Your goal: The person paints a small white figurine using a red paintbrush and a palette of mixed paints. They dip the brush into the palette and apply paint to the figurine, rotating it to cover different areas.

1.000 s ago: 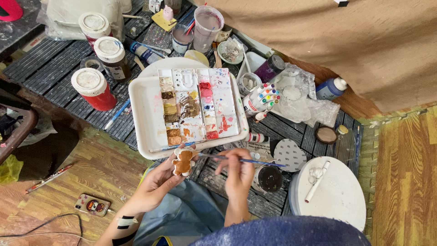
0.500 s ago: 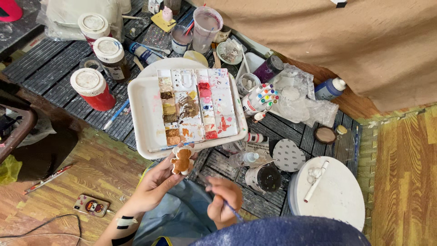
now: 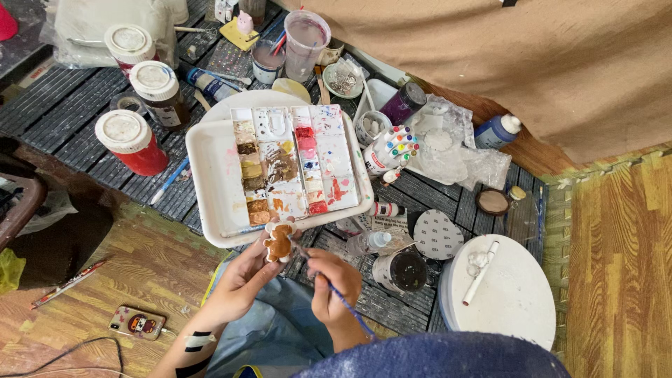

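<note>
The left hand pinches a small brown-and-white bear-shaped figure between thumb and fingertips, holding it up just below the near edge of the white tray, seemingly so its face is turned to the brush and paint stays close by. The right hand is closed pencil-fashion around 1 thin blue paintbrush, its tip touching the figure's side, a grip that suits fine strokes. The paint palette lies inside the tray, with 3 white-lidded jars set well off to the left.
</note>
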